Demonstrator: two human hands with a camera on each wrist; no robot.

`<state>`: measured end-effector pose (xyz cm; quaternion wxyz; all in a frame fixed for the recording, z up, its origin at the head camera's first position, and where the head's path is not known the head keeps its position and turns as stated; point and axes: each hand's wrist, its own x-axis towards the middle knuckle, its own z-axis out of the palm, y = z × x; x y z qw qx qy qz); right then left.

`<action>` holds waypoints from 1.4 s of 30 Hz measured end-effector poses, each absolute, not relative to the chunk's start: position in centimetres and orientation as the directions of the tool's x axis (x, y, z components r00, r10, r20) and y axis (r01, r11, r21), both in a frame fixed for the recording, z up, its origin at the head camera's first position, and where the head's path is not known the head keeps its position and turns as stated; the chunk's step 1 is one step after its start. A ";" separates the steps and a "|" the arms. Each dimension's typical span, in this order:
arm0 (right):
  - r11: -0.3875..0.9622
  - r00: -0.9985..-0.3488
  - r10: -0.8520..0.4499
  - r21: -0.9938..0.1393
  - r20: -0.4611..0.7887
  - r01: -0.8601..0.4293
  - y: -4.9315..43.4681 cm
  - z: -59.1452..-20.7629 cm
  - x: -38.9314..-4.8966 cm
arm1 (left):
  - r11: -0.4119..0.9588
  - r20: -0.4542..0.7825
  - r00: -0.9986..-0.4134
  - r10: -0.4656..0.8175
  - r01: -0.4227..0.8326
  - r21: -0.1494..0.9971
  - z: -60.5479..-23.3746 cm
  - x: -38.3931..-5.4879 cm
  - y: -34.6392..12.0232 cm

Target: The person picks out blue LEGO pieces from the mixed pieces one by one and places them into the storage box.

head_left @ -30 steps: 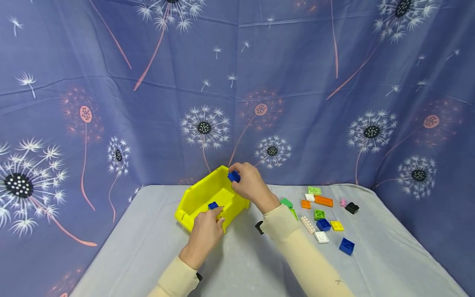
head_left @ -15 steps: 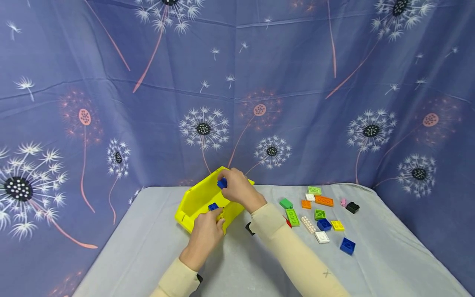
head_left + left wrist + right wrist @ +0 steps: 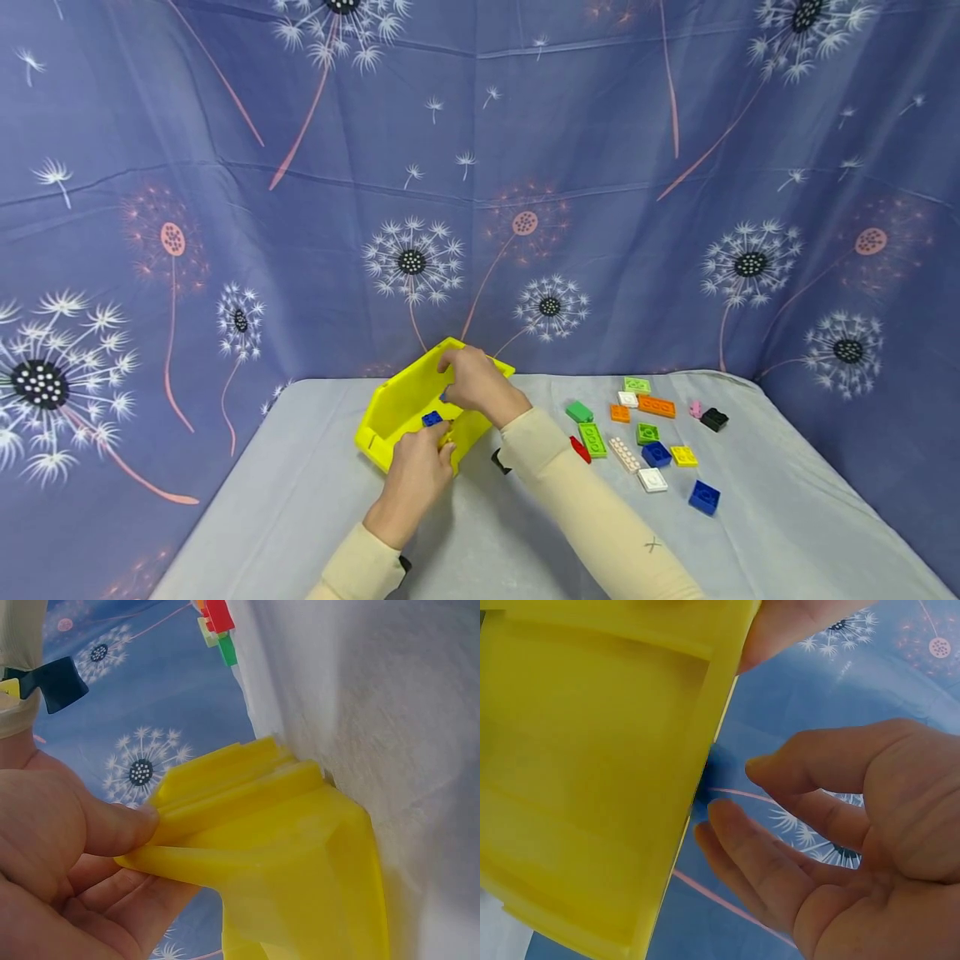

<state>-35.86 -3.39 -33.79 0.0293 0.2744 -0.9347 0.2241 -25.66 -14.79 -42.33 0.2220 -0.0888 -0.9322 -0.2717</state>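
A yellow plastic bin [image 3: 399, 402] stands at the back of the table. My left hand [image 3: 418, 468] pinches its near rim, thumb on one side and fingers on the other, as the left wrist view shows on the bin's wall [image 3: 292, 847]. My right hand [image 3: 480, 385] is over the bin's inside. In the right wrist view the thumb and fingers [image 3: 739, 825] are apart with nothing between them. A blue toy brick [image 3: 711, 774] shows just past the fingertips, partly hidden by the bin wall. Another blue toy brick [image 3: 432, 418] lies inside the bin.
Loose toy bricks lie to the right on the grey cloth, among them a red piece [image 3: 580, 449], a long lime brick [image 3: 592, 440], an orange brick [image 3: 656, 406], a black piece [image 3: 714, 418] and a blue brick [image 3: 704, 497]. A patterned curtain [image 3: 480, 208] hangs behind.
My right hand has moved left and into the bin with a blue toy brick, then let go of it. My left hand has stayed on the rim.
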 end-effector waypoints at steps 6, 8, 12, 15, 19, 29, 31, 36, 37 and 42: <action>0.742 -0.848 -0.505 -0.420 0.163 -0.523 -3.5 -33.9 -35.9 | 0.832 0.473 -0.880 0.051 0.299 0.468 -42.3 -25.7 -14.7; 0.740 -0.847 -0.509 -0.424 0.154 -0.522 -3.5 -33.9 -35.8 | 0.828 0.469 -0.882 0.052 0.301 0.474 -42.2 -25.7 -14.7; 0.735 -0.845 -0.516 -0.433 0.143 -0.522 -3.4 -33.9 -35.8 | 0.826 0.462 -0.886 0.049 0.295 0.479 -42.1 -25.7 -14.8; 0.736 -0.840 -0.519 -0.417 0.157 -0.533 -3.3 -33.8 -35.8 | 0.827 0.456 -0.889 0.045 0.289 0.482 -42.0 -25.7 -14.8; 0.750 -0.838 -0.513 -0.378 0.185 -0.542 -3.0 -33.5 -35.7 | 0.830 0.461 -0.887 0.041 0.287 0.479 -42.0 -25.7 -14.8; 0.767 -0.865 -0.458 -0.401 0.204 -0.501 -0.9 -32.3 -34.8 | 0.829 0.427 -0.904 0.025 0.258 0.497 -42.2 -25.7 -14.7; 0.768 -0.871 -0.445 -0.411 0.209 -0.491 -0.1 -32.3 -34.6 | 0.830 0.420 -0.907 0.022 0.251 0.499 -42.2 -25.6 -14.7; 0.767 -0.883 -0.411 -0.438 0.226 -0.469 1.9 -32.3 -33.8 | 0.829 0.420 -0.907 0.014 0.245 0.503 -42.3 -25.5 -14.7; 0.766 -0.883 -0.405 -0.440 0.236 -0.469 2.3 -32.2 -33.6 | 0.828 0.422 -0.907 0.012 0.246 0.505 -42.3 -25.5 -14.7; 0.769 -0.895 -0.367 -0.458 0.253 -0.445 4.6 -32.5 -32.5 | 0.822 0.433 -0.901 0.014 0.257 0.508 -42.4 -25.5 -14.7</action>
